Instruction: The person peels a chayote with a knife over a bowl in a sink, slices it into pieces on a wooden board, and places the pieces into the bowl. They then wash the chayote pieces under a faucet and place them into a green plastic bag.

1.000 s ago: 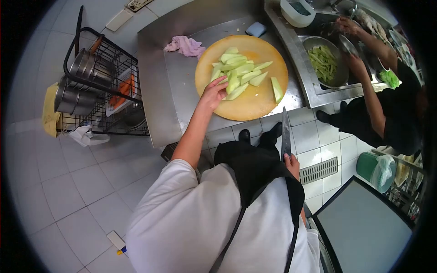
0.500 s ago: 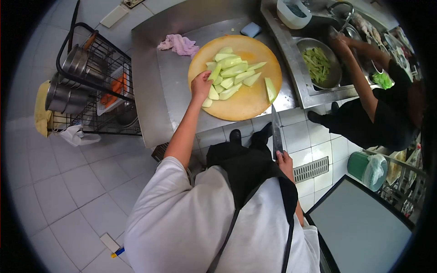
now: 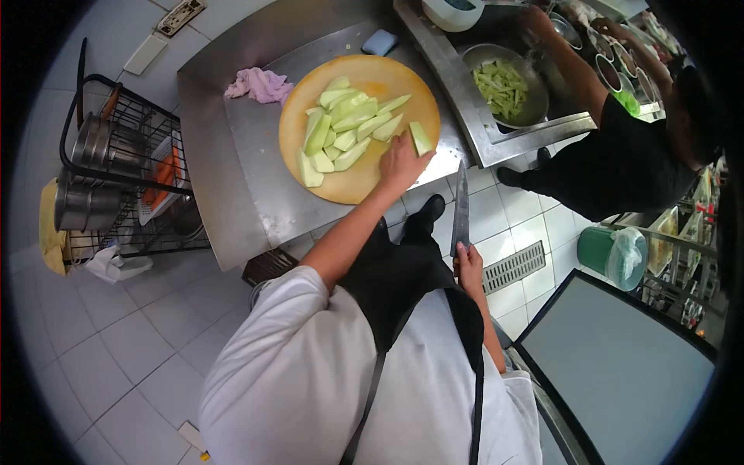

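Peeled pale green vegetable wedges (image 3: 353,116) lie in a loose pile on the round yellowish cutting board (image 3: 364,186). One separate wedge (image 3: 419,138) rests near the board's right edge. My left hand (image 3: 401,164) reaches over the board beside this wedge, fingers apart, with the fingertips right at its lower left side. My right hand (image 3: 467,267) is closed round the handle of a kitchen knife (image 3: 461,205). Its broad blade points up and away from me, off the board's right side and above the floor.
A pink cloth (image 3: 260,85) and a blue sponge (image 3: 380,42) lie on the steel counter (image 3: 248,155). Right of it, a co-worker (image 3: 635,147) works at a sink beside a metal bowl (image 3: 535,93) of green vegetable strips. A wire rack (image 3: 128,178) with pots stands left.
My left hand has moved right, from the pile's left side to the separate wedge. A wedge now lies at the pile's left. The knife stays in my right hand.
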The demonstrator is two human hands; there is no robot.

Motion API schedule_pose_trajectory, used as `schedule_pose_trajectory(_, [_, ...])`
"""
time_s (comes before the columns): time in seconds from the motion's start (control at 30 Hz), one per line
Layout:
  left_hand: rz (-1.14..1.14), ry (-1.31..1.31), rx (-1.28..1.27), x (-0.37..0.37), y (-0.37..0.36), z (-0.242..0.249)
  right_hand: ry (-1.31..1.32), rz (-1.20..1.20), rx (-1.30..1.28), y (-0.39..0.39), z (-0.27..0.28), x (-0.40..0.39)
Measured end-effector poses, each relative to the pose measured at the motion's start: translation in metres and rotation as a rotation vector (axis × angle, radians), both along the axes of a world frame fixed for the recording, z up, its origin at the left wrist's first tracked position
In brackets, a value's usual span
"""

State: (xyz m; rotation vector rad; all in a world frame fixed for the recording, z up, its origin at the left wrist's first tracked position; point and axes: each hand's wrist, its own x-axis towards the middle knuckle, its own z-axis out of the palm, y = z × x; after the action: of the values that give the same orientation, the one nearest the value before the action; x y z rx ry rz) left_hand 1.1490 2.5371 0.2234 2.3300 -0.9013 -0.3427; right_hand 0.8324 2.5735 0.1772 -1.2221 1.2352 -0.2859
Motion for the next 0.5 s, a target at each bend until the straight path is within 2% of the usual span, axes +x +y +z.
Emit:
schedule_pose_trajectory(0.03, [-0.004, 0.007, 0.065, -0.006, -0.009, 0.006, -0.014, -0.013, 0.025, -0.003, 0.0, 0.0])
schedule_pose_trajectory(0.13, [-0.075, 0.024, 0.02, -0.001, -0.02, -0.008, -0.017, -0.03, 0.057, -0.013, 0.013, 0.009])
schedule_pose_trajectory(0.23, [-0.275, -0.039, 0.018, 0.027, -0.013, -0.016, -0.009, -0.004, 0.042, -0.02, 0.019, 0.02])
schedule_pose_trajectory(0.3, [-0.332, -0.083, -0.046, 0.038, -0.006, -0.013, -0.002, 0.028, 0.014, -0.027, 0.025, 0.032])
schedule_pose_trajectory(0.47, [-0.442, -0.059, -0.126, 0.058, -0.007, -0.022, 0.095, 0.141, -0.145, -0.052, 0.038, 0.077])
schedule_pose_trajectory(0.5, [-0.448, -0.049, -0.135, 0.059, -0.007, -0.023, 0.113, 0.174, -0.249, -0.059, 0.03, 0.084])
